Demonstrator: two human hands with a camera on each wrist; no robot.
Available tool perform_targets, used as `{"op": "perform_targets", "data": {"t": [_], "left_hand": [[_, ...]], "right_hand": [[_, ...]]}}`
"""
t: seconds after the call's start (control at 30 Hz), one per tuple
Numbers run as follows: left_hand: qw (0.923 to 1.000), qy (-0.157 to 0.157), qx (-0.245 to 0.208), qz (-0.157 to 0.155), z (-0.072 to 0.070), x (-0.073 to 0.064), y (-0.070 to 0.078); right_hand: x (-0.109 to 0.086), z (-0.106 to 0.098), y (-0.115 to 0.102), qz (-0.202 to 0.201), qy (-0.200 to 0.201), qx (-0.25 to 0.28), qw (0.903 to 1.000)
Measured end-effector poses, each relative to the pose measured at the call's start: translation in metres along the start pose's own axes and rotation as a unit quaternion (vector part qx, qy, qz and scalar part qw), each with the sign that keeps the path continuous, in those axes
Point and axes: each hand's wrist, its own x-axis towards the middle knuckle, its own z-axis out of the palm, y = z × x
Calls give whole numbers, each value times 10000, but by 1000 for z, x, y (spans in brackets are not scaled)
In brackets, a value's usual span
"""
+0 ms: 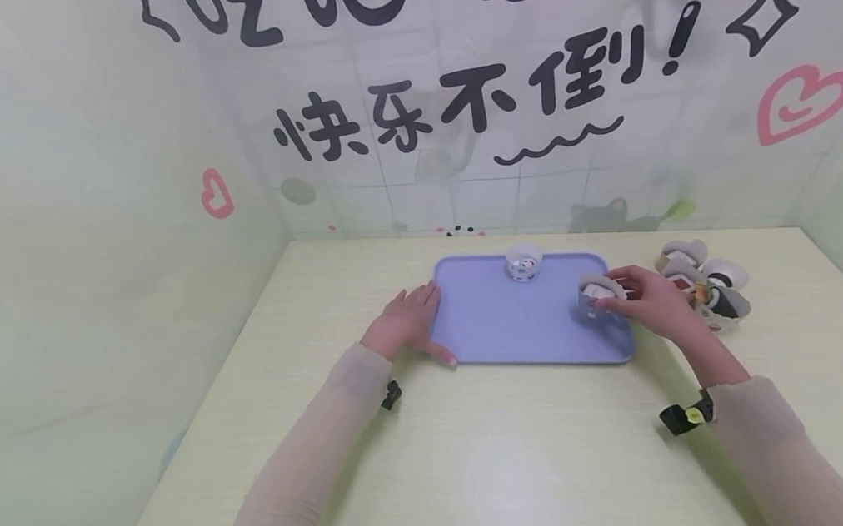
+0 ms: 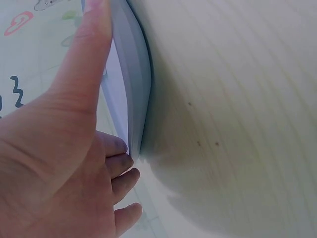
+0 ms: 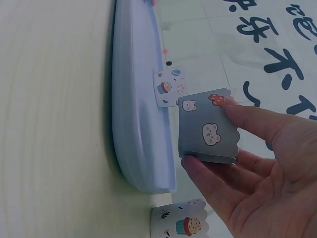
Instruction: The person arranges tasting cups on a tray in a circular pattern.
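On the pale table [image 1: 514,464], the left hand [image 1: 407,323], thumb spread wide, touches the tray [image 1: 502,323]'s left edge. The right hand [image 1: 654,299] pinches a cup [image 3: 205,124] over its right end (placing, apparently); a level set-down seems next.

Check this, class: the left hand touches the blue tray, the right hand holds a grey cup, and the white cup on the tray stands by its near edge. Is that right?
No: the white cup on the blue tray stands by its far edge, as the head view shows, not its near edge. The left hand touches the tray, and the right hand holds a grey cup.
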Motion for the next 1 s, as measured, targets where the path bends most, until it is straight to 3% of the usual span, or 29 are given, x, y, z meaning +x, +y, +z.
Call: {"op": "perform_targets", "data": {"t": [0.53,1.0], "left_hand": [[10000,-6,40,17,0,2,0],[10000,-27,38,16,1,2,-1]], "right_hand": [[15,5,-11,79,113,-109,9998],[32,13,-19,120,154,236,9995]]}}
